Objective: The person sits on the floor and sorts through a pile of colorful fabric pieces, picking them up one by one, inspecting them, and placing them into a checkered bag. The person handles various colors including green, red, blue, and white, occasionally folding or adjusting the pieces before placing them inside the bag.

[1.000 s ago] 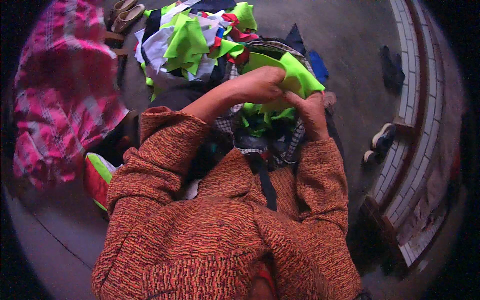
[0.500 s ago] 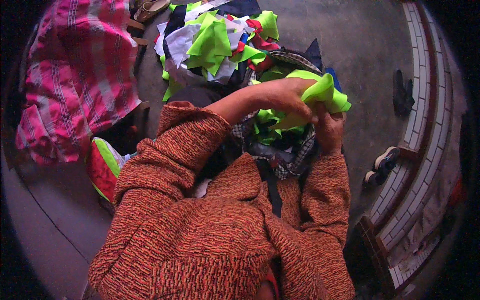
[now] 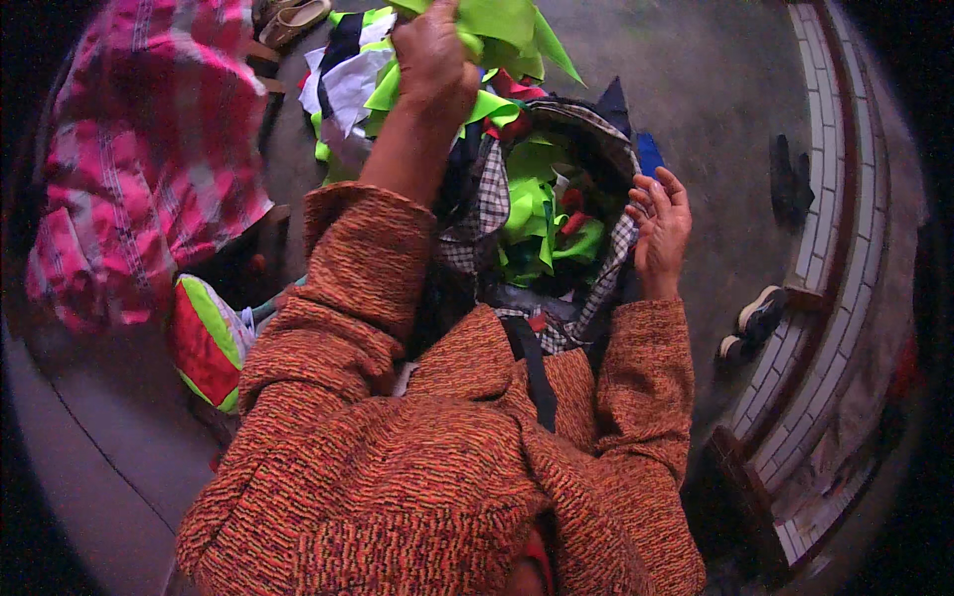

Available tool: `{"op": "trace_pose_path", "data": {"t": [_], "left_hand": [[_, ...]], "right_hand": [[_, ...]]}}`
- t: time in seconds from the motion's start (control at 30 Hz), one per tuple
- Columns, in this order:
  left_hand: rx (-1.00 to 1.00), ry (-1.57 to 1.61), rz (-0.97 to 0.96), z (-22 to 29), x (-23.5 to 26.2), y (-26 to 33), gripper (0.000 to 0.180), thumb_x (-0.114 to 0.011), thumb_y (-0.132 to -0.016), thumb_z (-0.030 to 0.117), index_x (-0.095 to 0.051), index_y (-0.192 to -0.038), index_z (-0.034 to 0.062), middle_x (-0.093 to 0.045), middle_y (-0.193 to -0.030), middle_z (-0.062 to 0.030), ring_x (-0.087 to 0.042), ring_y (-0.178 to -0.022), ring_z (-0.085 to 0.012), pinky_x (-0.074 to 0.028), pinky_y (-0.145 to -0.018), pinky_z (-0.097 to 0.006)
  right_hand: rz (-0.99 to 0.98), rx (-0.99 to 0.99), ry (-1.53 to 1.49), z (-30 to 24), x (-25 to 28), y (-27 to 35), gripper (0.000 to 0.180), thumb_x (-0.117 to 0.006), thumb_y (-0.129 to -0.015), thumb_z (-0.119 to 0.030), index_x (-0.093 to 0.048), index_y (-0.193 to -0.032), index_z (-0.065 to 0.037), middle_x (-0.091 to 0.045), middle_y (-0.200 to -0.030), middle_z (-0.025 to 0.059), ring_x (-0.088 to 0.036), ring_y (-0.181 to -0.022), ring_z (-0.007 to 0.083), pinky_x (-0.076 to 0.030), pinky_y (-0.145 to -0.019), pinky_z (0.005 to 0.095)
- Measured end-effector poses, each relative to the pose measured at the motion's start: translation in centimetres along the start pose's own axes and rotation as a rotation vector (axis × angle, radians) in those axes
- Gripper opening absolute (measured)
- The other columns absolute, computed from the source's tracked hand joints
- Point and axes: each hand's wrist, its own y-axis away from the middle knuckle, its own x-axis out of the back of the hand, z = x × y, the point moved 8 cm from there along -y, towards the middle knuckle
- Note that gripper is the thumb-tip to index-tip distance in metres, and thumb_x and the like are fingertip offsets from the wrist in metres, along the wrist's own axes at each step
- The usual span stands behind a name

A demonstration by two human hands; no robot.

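Lime-green cloth [image 3: 502, 22] is being held up by the left hand [image 3: 434, 60] beyond the checked bag [image 3: 482, 204], partly over the scrap pile [image 3: 343, 94] lying to the bag's far left. Its visible length is running sideways, from the bag's left toward its right, with a narrow corner pointing right and slightly back toward the bag; its upper part is leaving the view, so the full long axis cannot be told. The left fingers are gripping the cloth, their tips largely hidden. The right hand [image 3: 661, 228] is staying just beside the bag's right rim, fingers slightly bent and a little spread; whether they are touching the rim cannot be told. The bag's mouth is gaping, and inside, crumpled lime-green pieces [image 3: 532, 214] are surrounding small red scraps [image 3: 573, 221].
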Motion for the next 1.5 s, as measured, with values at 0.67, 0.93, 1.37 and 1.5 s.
{"op": "trace_pose_path", "data": {"t": [0.67, 0.93, 1.37, 1.5], "left_hand": [[-0.156, -0.759, -0.487, -0.5, -2.2, 2.4, 0.019, -0.052, -0.082, 0.012, -0.057, -0.097, 0.0016, -0.060, -0.088, -0.0085, -0.060, -0.077, -0.0205, -0.048, -0.070, -0.032], [-0.120, -0.425, -0.461, -1.8, -1.4, 3.2, 0.020, -0.052, -0.082, 0.011, -0.057, -0.098, 0.0020, -0.060, -0.089, -0.0073, -0.059, -0.077, -0.0190, -0.047, -0.069, -0.031], [0.076, -0.512, -0.337, -1.0, -1.0, 4.7, 0.020, -0.052, -0.083, 0.013, -0.057, -0.098, 0.0017, -0.060, -0.089, -0.0069, -0.059, -0.077, -0.0181, -0.048, -0.068, -0.030], [0.108, -0.531, -0.324, -0.7, -1.0, 5.3, 0.020, -0.052, -0.084, 0.014, -0.057, -0.098, 0.0016, -0.060, -0.089, -0.0067, -0.059, -0.077, -0.0178, -0.048, -0.068, -0.030]], "right_hand": [[-0.073, -0.094, 0.148, 2.3, 2.1, 0.3, 0.023, -0.055, -0.085, -0.014, -0.053, -0.106, -0.004, -0.063, -0.090, 0.0077, -0.059, -0.073, 0.0109, -0.048, -0.065, 0.0228], [-0.062, -0.145, 0.410, 10.6, 5.2, -1.3, 0.036, -0.066, -0.076, -0.020, -0.056, -0.107, -0.004, -0.061, -0.094, 0.0026, -0.056, -0.081, 0.0102, -0.046, -0.065, 0.0241], [-0.480, 0.052, 1.885, 20.5, -3.0, -4.5, 0.070, -0.069, -0.064, -0.042, -0.043, -0.125, -0.020, -0.039, -0.130, 0.0124, -0.039, -0.115, 0.0378, -0.027, -0.089, 0.0666], [-0.679, 0.240, 1.929, 24.1, -3.0, -2.3, 0.031, -0.049, -0.079, -0.024, -0.059, -0.108, -0.022, -0.039, -0.130, 0.0115, -0.040, -0.116, 0.0316, -0.030, -0.085, 0.0673]]}}
